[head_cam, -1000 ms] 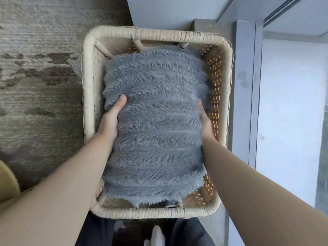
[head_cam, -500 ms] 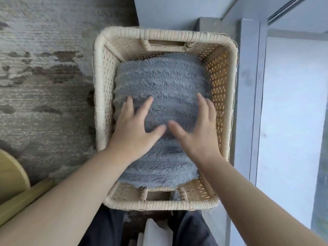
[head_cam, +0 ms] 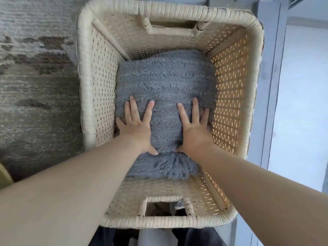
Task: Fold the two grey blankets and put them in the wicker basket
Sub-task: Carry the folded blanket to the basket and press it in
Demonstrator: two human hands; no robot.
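Note:
A folded, fluffy grey blanket (head_cam: 165, 80) lies at the bottom of the pale wicker basket (head_cam: 88, 82), filling most of its floor. My left hand (head_cam: 136, 125) rests flat on the blanket's left part, fingers spread. My right hand (head_cam: 193, 126) lies flat on its right part, fingers also spread. Both palms press down on the fabric, and neither hand grips it. Only one grey surface shows; whether a second blanket lies under it is hidden.
The basket stands on a worn grey and brown rug (head_cam: 35, 96). A grey door or window frame (head_cam: 271, 86) runs along its right side. A yellowish object (head_cam: 3, 176) pokes in at the left edge. My dark trouser legs (head_cam: 106, 237) show below the basket.
The blanket went from held above the basket at its sides down to the basket's floor. My hands moved onto its top and now press flat. The view has closed in on the basket.

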